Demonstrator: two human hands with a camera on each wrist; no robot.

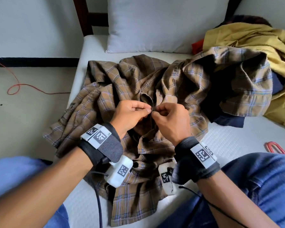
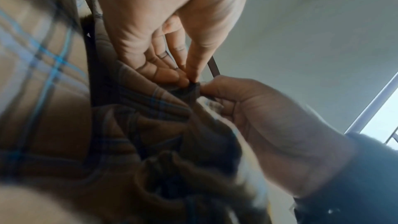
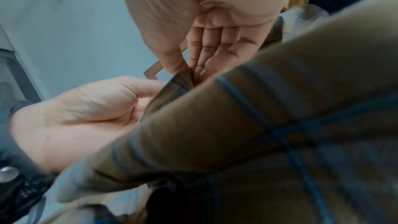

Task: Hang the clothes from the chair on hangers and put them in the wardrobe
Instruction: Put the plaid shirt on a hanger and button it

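Observation:
A brown plaid shirt lies crumpled on the white mattress in front of me. My left hand pinches one edge of the shirt's front opening between thumb and forefinger. My right hand pinches the facing edge right beside it, fingertips nearly touching. In the left wrist view the left hand and the right hand meet on a dark fold of the shirt. The right wrist view shows the right hand pinching the plaid edge, with the left hand opposite. No hanger shows.
A white pillow leans at the head of the bed. A pile of clothes sits at the right: a mustard garment, something red, a navy piece. A red looped object lies on the mattress. A red cord trails on the floor.

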